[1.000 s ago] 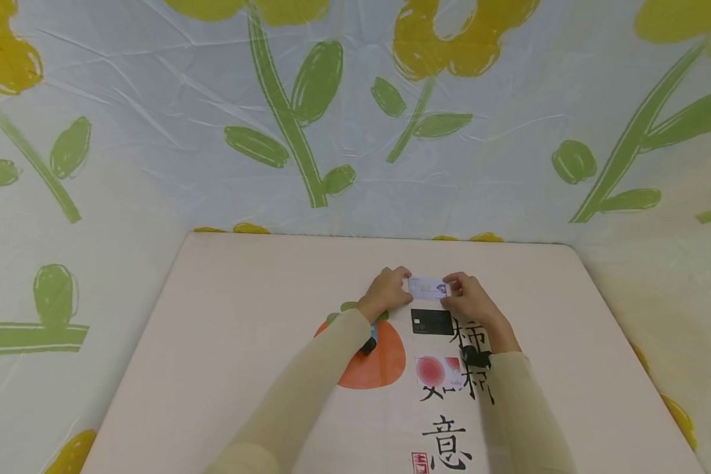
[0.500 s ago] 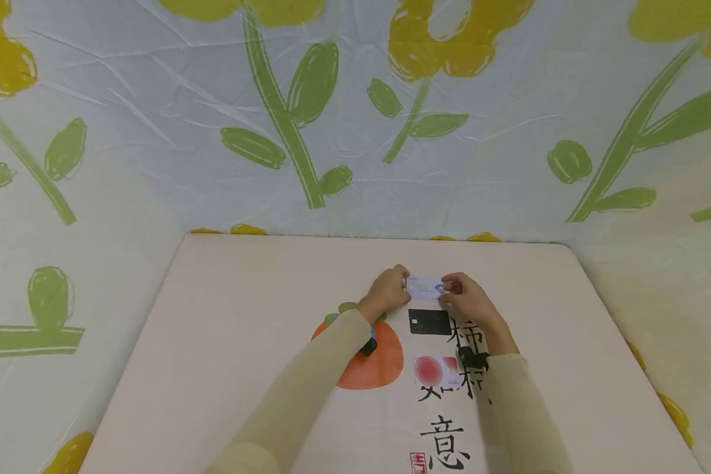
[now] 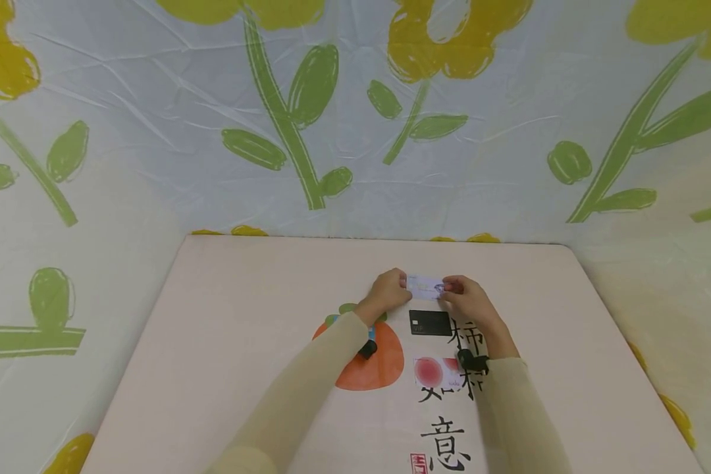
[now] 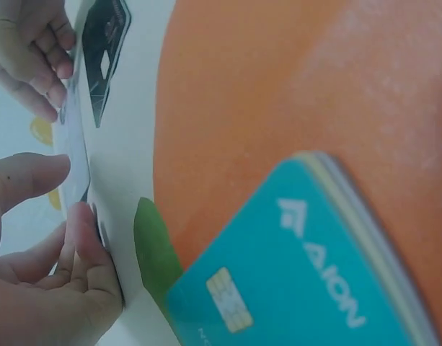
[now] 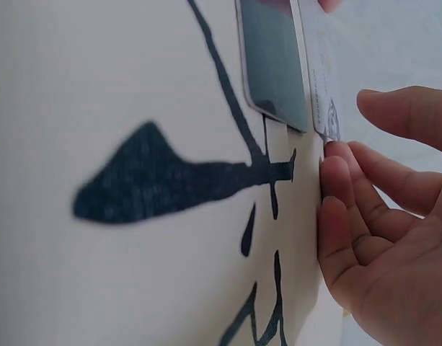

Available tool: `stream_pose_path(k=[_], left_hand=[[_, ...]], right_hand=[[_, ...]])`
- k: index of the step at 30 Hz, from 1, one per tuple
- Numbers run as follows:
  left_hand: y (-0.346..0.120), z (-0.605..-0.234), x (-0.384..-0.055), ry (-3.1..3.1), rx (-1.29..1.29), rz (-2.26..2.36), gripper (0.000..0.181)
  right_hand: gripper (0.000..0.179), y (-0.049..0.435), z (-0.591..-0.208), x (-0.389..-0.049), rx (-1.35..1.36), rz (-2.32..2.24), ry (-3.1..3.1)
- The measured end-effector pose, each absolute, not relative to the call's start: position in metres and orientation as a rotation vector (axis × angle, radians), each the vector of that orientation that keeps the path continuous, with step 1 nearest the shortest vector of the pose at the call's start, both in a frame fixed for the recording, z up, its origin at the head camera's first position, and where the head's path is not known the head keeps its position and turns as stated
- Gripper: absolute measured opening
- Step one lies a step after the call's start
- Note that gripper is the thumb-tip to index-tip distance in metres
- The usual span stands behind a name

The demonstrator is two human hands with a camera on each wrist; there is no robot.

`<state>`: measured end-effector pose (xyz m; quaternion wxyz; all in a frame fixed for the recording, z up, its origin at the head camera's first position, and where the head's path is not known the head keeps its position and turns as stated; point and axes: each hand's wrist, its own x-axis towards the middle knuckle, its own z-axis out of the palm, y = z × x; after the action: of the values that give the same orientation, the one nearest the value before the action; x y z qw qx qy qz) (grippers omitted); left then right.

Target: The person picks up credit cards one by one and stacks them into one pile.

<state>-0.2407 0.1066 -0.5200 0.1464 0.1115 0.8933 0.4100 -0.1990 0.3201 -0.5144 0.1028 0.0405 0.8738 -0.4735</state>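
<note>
A: where's the white card [image 3: 423, 287]?
B: between the left hand [image 3: 388, 289] and right hand [image 3: 471, 304], just past the black card [image 3: 430, 322]. Right one's loose at one end, thumb spread; left one's at the other, can't tell if it's pinching.

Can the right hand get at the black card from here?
Probably yes: the right hand is close by at the white card, and nothing covers the black card.
</note>
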Motion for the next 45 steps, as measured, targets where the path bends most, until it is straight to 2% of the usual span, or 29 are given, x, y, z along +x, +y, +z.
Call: stream_pose_path(k=[22, 30, 45], left_hand=[[0.089, -0.516, -0.239, 2.384, 0.302, 1.352, 0.044], [0.071, -0.517, -0.239, 2.390, 0.327, 1.332, 0.050], [0.037, -0.514, -0.239, 2.351, 0.324, 1.365, 0.052]], right_hand=[[0.047, 0.309, -0.511, -0.190, 0.146, -1.593, 2.481], [0.045, 0.303, -0.513, -0.189, 0.153, -1.742, 2.379], [0.045, 0.275, -0.510, -0.190, 0.156, -1.741, 2.334]])
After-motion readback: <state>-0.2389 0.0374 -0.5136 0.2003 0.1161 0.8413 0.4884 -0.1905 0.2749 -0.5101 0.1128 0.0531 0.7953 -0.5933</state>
